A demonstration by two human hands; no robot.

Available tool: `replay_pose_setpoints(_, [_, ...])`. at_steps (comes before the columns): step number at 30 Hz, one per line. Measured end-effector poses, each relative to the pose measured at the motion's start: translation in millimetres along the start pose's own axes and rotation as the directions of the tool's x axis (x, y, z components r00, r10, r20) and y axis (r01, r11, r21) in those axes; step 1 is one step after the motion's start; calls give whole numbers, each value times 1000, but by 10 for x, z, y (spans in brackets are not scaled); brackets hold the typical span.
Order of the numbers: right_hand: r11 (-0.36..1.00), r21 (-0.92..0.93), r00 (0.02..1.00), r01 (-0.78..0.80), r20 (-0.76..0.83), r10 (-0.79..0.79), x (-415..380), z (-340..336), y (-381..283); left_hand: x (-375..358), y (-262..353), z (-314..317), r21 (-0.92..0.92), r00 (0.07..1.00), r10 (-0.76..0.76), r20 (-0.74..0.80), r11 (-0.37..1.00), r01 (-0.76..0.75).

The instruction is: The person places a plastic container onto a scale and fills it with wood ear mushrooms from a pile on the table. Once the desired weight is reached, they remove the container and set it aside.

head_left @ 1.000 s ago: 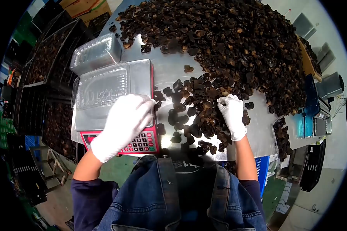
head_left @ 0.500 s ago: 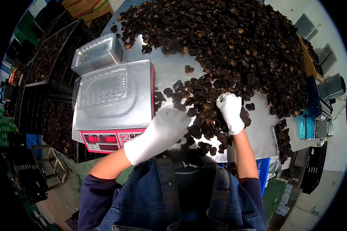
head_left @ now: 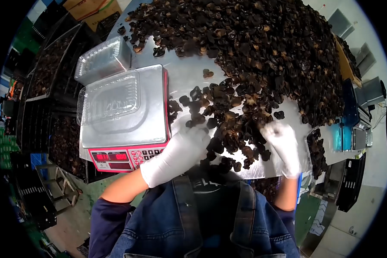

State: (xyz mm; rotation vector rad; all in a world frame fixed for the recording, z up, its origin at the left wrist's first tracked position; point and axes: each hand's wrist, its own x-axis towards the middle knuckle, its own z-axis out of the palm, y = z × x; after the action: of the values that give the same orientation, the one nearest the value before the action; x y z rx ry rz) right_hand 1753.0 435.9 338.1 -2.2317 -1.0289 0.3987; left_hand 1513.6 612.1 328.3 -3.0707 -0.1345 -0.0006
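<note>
My left hand (head_left: 182, 148), in a white glove, is beside the scale's right edge. Its fingers are curled down by several dark wood ear mushrooms (head_left: 195, 107); what they hold is hidden. My right hand (head_left: 284, 142), also gloved, is at the right side of a small loose heap of wood ear mushrooms (head_left: 230, 129). Its fingers are bent together and slightly blurred, and I cannot make out what is in them. A clear plastic tray (head_left: 112, 96) lies on the plate of a red-edged digital scale (head_left: 152, 127), whose red display is lit.
A large pile of wood ear mushrooms (head_left: 262, 43) covers the far side of the metal table (head_left: 176, 64). Stacked clear trays (head_left: 103, 60) stand behind the scale. Black crates (head_left: 51, 69) with mushrooms are at the left. More mushrooms (head_left: 316, 155) sit at the right edge.
My right hand has moved right and toward me, away from the middle of the small heap. My left hand has stayed nearly in place. The view has shifted slightly.
</note>
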Motion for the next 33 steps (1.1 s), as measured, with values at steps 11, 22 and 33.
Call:
replay_pose_setpoints(11, [896,-437,997,-76,-39,66,-815,-88,1027,805,80,38,-332,948,26,318,939,85])
replay_pose_setpoints(22, [967,-209,977,146,187,-107,82,456,494,1462,241,337,-151,859,-95,503,969,196])
replay_pose_setpoints(33, [965,173,981,195,-35,-192,51,745,524,1291,511,894,-831,938,-345,40,510,223])
